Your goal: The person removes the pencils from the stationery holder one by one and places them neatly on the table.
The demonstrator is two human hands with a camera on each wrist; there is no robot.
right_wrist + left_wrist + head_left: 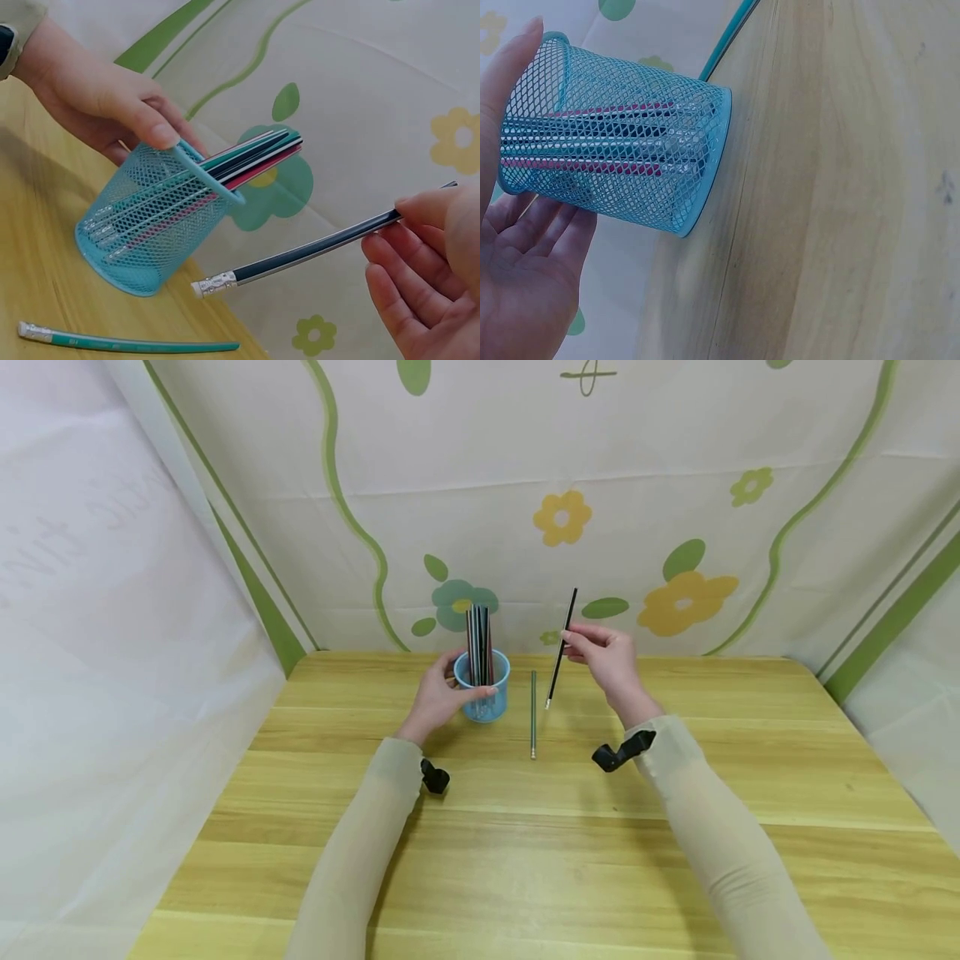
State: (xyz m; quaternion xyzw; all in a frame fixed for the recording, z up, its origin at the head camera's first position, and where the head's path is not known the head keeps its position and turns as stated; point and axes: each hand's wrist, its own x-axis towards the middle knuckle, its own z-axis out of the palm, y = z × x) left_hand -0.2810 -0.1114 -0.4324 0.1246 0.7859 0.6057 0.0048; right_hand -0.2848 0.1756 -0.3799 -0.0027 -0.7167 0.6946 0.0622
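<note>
A light-blue mesh pencil cup (pixel 487 708) stands near the table's back edge, with several pencils (pixel 478 639) in black, red, green and silver upright in it. My left hand (pixel 437 697) holds the cup by its upper part, thumb at the front of the rim and fingers round the far side. To the right of the cup, my right hand (pixel 611 662) pinches a black-and-silver striped pencil (pixel 315 245) between thumb and fingers, above the table. That pencil is tilted, its white eraser end pointing down. Between the cup and this hand lies a green pencil (pixel 533 717) with a white eraser.
The wooden table (pixel 510 860) reaches back to a white cloth backdrop (pixel 465 460) printed with flowers and leaves. Another white cloth (pixel 112 652) hangs along the left side. A black wrist camera (pixel 624 752) is strapped to the right sleeve, another to the left.
</note>
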